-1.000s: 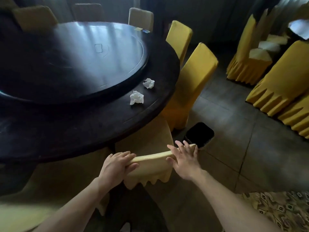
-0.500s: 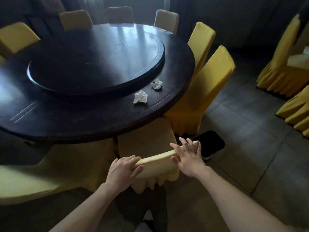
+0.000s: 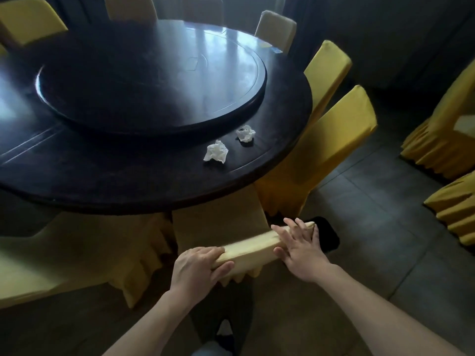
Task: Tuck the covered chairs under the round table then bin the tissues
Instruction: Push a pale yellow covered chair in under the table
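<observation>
Since earlier, left hand (image 3: pixel 199 267) keeps gripping the chair (image 3: pixel 218 227) top, right hand (image 3: pixel 299 249) pressing flat; chair sits tucked under the table (image 3: pixel 154 181). Both tissues (image 3: pixel 216 152) remain there, unbinned.

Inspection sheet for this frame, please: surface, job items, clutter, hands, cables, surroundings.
Surface: dark round table with a raised turntable in the middle.
Job's things: two crumpled tissues on the table's near right edge, apart from each other; near chair in a yellow cover, seat under the table edge.
Clutter: dark bin on the floor, right of the near chair.
Hands: left hand grips the chair's top rail; right hand lies on the rail with fingers straight.
Cables: nothing seen.
Surroundings: more covered chairs round the table, further ones at far right; tiled floor.
</observation>
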